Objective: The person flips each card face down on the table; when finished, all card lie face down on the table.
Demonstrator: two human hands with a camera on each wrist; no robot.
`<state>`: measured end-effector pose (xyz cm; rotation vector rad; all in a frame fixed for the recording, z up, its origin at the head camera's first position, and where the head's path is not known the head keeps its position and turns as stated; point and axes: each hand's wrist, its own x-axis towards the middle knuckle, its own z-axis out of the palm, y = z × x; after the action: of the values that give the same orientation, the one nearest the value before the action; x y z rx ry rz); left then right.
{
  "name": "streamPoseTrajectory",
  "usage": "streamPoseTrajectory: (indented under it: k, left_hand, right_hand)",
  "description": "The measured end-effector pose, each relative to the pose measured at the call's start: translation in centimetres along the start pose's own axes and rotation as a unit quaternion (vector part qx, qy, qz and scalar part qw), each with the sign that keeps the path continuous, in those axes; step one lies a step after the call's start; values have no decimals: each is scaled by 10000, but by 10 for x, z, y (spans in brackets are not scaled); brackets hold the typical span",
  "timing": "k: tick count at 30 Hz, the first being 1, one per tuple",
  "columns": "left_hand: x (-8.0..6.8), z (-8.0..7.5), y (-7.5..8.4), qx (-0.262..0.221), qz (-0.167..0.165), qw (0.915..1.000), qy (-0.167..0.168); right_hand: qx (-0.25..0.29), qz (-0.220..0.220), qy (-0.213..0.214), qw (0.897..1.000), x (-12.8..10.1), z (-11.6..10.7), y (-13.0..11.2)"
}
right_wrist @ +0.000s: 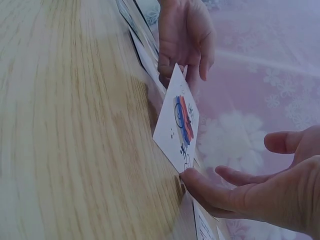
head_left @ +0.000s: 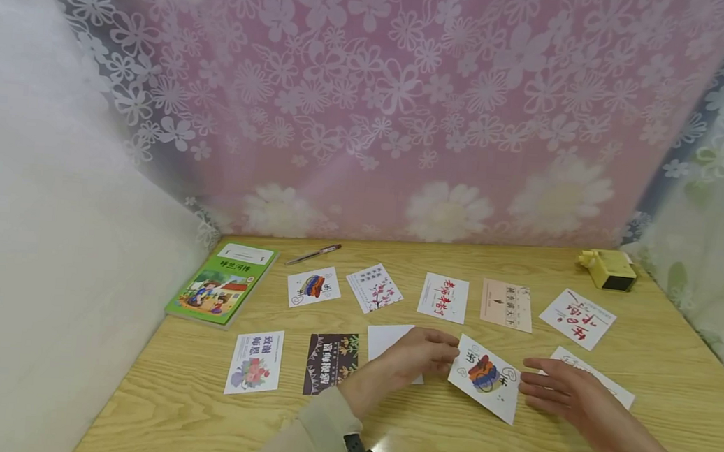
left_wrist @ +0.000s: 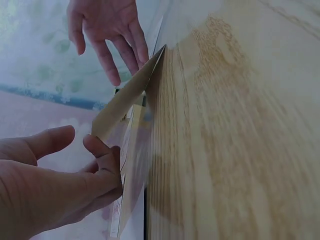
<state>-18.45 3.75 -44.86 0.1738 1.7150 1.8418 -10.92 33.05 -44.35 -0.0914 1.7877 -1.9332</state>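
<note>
At the near middle of the wooden surface (head_left: pixel 672 388), a white card with a red, orange and blue drawing (head_left: pixel 484 377) is lifted between the two hands, one corner still down on the wood and the rest tilted up. The left hand (head_left: pixel 419 356) pinches its edge at 9 o'clock between thumb and curled fingers; that grip is clamped on the card. The right hand (head_left: pixel 567 391) sits at 3 o'clock, fingers straight and apart, fingertips (right_wrist: pixel 187 176) meeting the card's edge.

Under the left hand lies a blank white card (head_left: pixel 385 340); under the right hand, another white card (head_left: pixel 609 385). At 9 o'clock a dark card (head_left: pixel 331 362) and a floral card (head_left: pixel 254 362) lie flat, apart from each other. At 12 o'clock a row of five cards (head_left: pixel 443 297) runs across with gaps between them. Farther out, a green book (head_left: pixel 222 284) at 10 o'clock, a pen (head_left: pixel 312 254) at 11, a yellow box (head_left: pixel 608 269) at 2. Bare wood lies open toward 6 o'clock.
</note>
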Motion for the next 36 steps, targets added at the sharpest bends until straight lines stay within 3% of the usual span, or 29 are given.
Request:
streamPoseTrajectory:
  k: [7,11,15,19,26,31,36]
  left_hand:
    - [-1,3,-2,-19,18,9998,-190]
    - [-3,2,-2,-101,55,9999,1]
    - [-4,0,1,-6,195,9996,205]
    - [-5,-2,4,9,270,9994,214]
    - [-7,-2,7,-81,304,9992,253]
    - [-7,-2,6,-102,360,9991,223]
    - [-7,-2,4,-123,477,9984,282]
  right_hand:
    - [-250,-25,94,9996,7,8,1]
    - [-278,-314,251,9988,9,10,4]
    - [-316,-478,748,9955,12,14,5]
    - [-757,-245,1244,9890,17,18,4]
    - [-1333,-52,1650,9772,22,24,0]
    - [-1326,85,1949,9718,26,23,-3]
    - [-910,-72,2038,9747,26,23,-3]
